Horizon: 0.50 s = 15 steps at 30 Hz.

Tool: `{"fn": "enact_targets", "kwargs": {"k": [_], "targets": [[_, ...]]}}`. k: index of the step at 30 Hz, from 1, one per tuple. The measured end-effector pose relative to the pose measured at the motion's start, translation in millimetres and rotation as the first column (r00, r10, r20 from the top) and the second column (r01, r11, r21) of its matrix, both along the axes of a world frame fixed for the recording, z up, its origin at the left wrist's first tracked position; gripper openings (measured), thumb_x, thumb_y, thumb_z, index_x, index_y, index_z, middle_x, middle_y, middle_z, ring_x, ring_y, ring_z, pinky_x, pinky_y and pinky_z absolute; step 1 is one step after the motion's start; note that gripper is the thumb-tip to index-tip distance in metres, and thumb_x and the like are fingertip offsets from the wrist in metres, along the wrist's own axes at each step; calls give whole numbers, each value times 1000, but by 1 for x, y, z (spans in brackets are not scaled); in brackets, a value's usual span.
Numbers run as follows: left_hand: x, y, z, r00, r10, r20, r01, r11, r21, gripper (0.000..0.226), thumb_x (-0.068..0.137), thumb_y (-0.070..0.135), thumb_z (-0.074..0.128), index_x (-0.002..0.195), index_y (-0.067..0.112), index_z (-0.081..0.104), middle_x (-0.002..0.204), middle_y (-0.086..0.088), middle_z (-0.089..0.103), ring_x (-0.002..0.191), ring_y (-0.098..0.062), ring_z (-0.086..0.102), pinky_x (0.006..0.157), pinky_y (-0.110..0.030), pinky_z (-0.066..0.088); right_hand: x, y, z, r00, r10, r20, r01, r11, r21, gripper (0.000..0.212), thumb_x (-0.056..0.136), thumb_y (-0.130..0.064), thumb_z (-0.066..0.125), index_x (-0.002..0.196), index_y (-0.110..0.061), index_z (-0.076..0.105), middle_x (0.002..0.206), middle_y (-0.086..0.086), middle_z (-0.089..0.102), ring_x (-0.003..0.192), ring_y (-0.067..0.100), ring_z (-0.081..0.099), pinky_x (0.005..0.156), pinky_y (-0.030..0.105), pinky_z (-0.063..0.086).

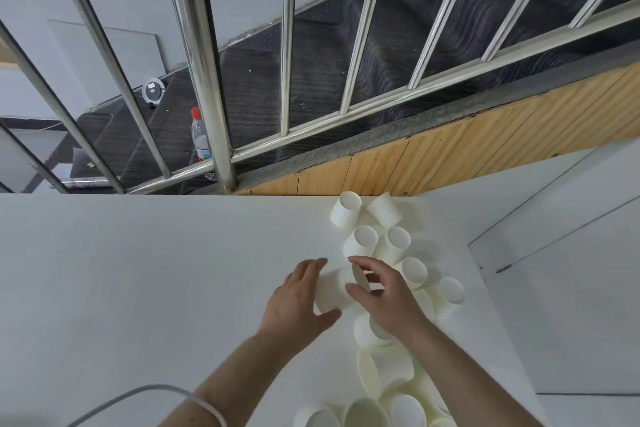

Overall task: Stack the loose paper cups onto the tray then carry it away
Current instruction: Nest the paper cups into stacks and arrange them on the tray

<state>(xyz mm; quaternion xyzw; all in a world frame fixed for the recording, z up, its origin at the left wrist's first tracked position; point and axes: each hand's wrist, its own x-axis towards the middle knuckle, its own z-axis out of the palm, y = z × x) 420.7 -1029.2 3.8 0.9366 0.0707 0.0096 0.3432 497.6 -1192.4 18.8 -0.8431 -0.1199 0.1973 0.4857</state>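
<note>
We see two hands over a white table (138,288). The left hand (294,302) wraps round a paper cup (332,291) lying on its side, fingers over the top and thumb under it. The right hand (384,295) holds the same cup at its open end, fingers curled on the rim. More cups (391,243) lie loose on the table, just past the hands and close to us. Beyond the table stands a metal railing (204,62), with a bottle (200,135) behind it. We can't pick out a tray.
</note>
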Motion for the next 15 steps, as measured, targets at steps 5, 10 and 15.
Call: {"fn": "enact_targets", "kwargs": {"k": [5, 10, 15], "targets": [[-2, -1, -7, 998, -53, 28, 57, 991, -123, 63, 74, 40, 72, 127, 29, 40, 119, 16, 42, 95, -7, 53, 75, -18, 47, -2, -10, 2, 975, -33, -221, 73, 982, 176, 35, 88, -9, 68, 116, -29, 65, 113, -5, 66, 99, 12, 65, 74, 23, 54], [-6, -2, -12, 999, -51, 17, 53, 976, -209, 61, 68, 35, 73, 119, 26, 41, 112, 12, 38, 89, -5, 51, 74, -19, 50, -5, -16, 2, 937, -26, -349, 112, 967, 231, 31, 91, -7, 63, 117, -23, 64, 116, -1, 66, 100, 10, 66, 83, 29, 56], [-9, 4, -10, 996, 16, -89, -19, 1000, -23, 63, 72, 26, 68, 129, 23, 39, 123, 6, 36, 113, -18, 39, 90, -24, 44, -7, -31, -9, 997, 40, 72, -9, 924, -382, 39, 88, -41, 65, 125, -30, 57, 129, -17, 53, 117, 3, 51, 100, 28, 44]]}}
